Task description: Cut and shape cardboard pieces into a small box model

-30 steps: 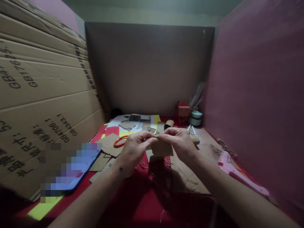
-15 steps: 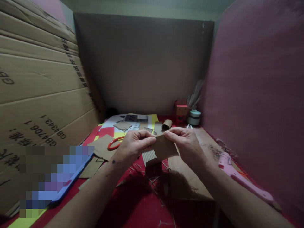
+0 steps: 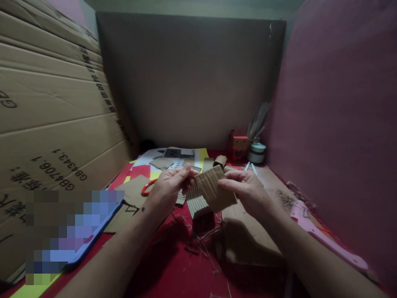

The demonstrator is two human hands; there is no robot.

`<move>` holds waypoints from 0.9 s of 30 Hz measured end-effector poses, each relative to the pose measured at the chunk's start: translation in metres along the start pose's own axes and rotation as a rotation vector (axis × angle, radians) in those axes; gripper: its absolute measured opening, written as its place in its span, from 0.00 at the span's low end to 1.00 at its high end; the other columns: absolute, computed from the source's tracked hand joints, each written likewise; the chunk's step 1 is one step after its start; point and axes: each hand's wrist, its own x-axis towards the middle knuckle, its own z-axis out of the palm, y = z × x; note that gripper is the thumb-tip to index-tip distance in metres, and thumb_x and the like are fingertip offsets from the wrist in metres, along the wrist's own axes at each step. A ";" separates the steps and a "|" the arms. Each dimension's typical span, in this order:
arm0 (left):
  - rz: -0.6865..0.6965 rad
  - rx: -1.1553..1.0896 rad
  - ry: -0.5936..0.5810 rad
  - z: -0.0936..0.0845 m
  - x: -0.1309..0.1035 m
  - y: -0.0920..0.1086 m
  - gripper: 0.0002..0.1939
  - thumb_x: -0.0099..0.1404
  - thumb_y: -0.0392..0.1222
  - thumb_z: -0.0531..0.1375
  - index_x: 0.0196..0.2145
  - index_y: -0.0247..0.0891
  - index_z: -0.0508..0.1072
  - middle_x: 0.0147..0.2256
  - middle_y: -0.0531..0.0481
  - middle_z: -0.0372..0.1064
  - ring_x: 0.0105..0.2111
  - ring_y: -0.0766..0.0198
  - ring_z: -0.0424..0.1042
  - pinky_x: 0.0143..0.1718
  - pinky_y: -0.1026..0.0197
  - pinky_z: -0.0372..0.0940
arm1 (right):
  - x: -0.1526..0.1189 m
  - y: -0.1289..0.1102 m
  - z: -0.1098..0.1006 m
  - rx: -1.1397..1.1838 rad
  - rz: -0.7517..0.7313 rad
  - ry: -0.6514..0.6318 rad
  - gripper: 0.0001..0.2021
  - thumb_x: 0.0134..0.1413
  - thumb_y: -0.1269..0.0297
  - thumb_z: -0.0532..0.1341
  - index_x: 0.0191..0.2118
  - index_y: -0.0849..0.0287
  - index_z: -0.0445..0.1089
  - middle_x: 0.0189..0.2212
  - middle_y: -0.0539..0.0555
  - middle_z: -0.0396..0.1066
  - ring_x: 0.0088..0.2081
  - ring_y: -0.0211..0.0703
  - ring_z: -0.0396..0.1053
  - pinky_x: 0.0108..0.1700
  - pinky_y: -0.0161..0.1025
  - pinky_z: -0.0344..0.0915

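Observation:
A small brown cardboard piece [image 3: 215, 188] is held up above the table, slightly tilted. Part of its lower left shows bare corrugated ridges, while the rest has a creased, smooth paper face. My right hand [image 3: 243, 184] pinches it at the right edge, thumb in front. At the upper left edge, my left hand [image 3: 173, 182] is closed with its fingers curled against the cardboard; their exact grip is partly hidden. Behind my left wrist shows the orange handle of a pair of scissors [image 3: 145, 187]. Thin torn paper scraps [image 3: 204, 240] lie below on the red tabletop [image 3: 173, 265].
A larger cardboard sheet [image 3: 248, 244] lies under my right forearm. The pink tool [image 3: 328, 238] rests at right. Farther back are a cardboard roll [image 3: 220, 160], a red box figure [image 3: 240, 145], a mint jar [image 3: 257, 153] and papers [image 3: 149, 159]. A big carton [image 3: 62, 103] walls the left.
The cardboard has turned so its creased face shows more. My right hand has slid down to its right edge, and my left hand has shifted slightly left with its thumb raised.

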 end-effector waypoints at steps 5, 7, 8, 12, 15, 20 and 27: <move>-0.008 0.088 -0.128 0.013 -0.006 0.009 0.14 0.60 0.48 0.60 0.25 0.34 0.74 0.21 0.54 0.65 0.22 0.72 0.60 0.25 0.68 0.57 | -0.005 -0.007 0.003 -0.065 -0.007 -0.051 0.08 0.41 0.62 0.62 0.21 0.62 0.68 0.19 0.47 0.59 0.22 0.33 0.54 0.24 0.35 0.46; -0.020 0.084 -0.171 0.015 -0.008 0.010 0.10 0.59 0.45 0.61 0.26 0.35 0.75 0.23 0.53 0.68 0.24 0.71 0.64 0.27 0.68 0.58 | -0.008 -0.011 0.004 -0.110 -0.020 -0.113 0.07 0.42 0.63 0.61 0.22 0.62 0.69 0.19 0.47 0.58 0.23 0.33 0.54 0.24 0.34 0.47; -0.029 0.073 -0.177 0.015 -0.009 0.009 0.10 0.58 0.45 0.62 0.25 0.35 0.75 0.23 0.54 0.68 0.24 0.71 0.64 0.26 0.68 0.58 | -0.008 -0.012 0.004 -0.127 -0.024 -0.146 0.07 0.43 0.64 0.60 0.22 0.62 0.69 0.18 0.46 0.57 0.23 0.33 0.54 0.24 0.34 0.47; -0.086 0.053 -0.172 0.012 -0.010 0.007 0.13 0.58 0.45 0.62 0.20 0.35 0.70 0.19 0.56 0.64 0.20 0.73 0.61 0.22 0.69 0.55 | -0.009 -0.013 0.004 -0.146 -0.023 -0.242 0.07 0.45 0.66 0.59 0.21 0.62 0.66 0.18 0.45 0.52 0.22 0.31 0.49 0.23 0.33 0.44; -0.104 0.081 -0.219 0.012 -0.012 0.008 0.14 0.58 0.47 0.61 0.21 0.35 0.69 0.19 0.56 0.62 0.20 0.73 0.60 0.21 0.69 0.53 | -0.010 -0.011 0.003 -0.122 0.017 -0.308 0.09 0.46 0.66 0.59 0.20 0.61 0.63 0.18 0.44 0.50 0.22 0.31 0.48 0.22 0.33 0.43; -0.087 0.052 -0.135 0.014 -0.013 0.009 0.14 0.57 0.44 0.62 0.19 0.34 0.67 0.18 0.57 0.58 0.18 0.74 0.56 0.19 0.70 0.50 | -0.009 -0.005 0.000 -0.037 0.104 -0.413 0.12 0.48 0.61 0.62 0.22 0.62 0.63 0.19 0.44 0.52 0.21 0.30 0.49 0.22 0.32 0.44; -0.099 0.015 -0.053 0.000 -0.001 0.000 0.13 0.55 0.48 0.63 0.24 0.34 0.72 0.20 0.53 0.65 0.20 0.70 0.62 0.20 0.68 0.56 | -0.004 0.002 -0.006 0.162 0.121 -0.469 0.11 0.42 0.64 0.68 0.32 0.62 0.71 0.25 0.48 0.65 0.27 0.33 0.61 0.29 0.32 0.58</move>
